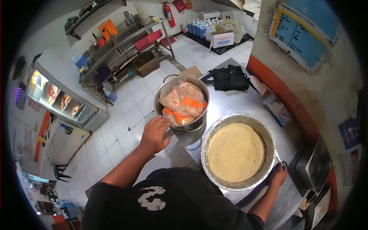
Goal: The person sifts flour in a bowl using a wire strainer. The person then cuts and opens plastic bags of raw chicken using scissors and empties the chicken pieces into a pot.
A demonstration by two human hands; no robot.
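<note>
A metal pot [158, 102] at the table's left edge holds clear plastic bags of raw meat [184, 100] with orange patches. Beside this pot's near left rim is my left hand [155, 134], fingers apart, holding nothing. A wide, dented metal pot [271, 153] full of pale yellow crumbs [235, 151] stands on the steel table [222, 103]. At its right side, my right hand [279, 175] has its fingers curled round the dark finger loops of a pair of scissors [283, 164], whose blades lie near the pot's outer wall.
Black cloth [230, 78] lies at the table's far end, with a blue-and-white packet [276, 109] along the wall side. Metal trays [318, 168] stand at the right. Beyond are a sink bench [119, 48], a display fridge [61, 97] and jugs [199, 28] on the floor.
</note>
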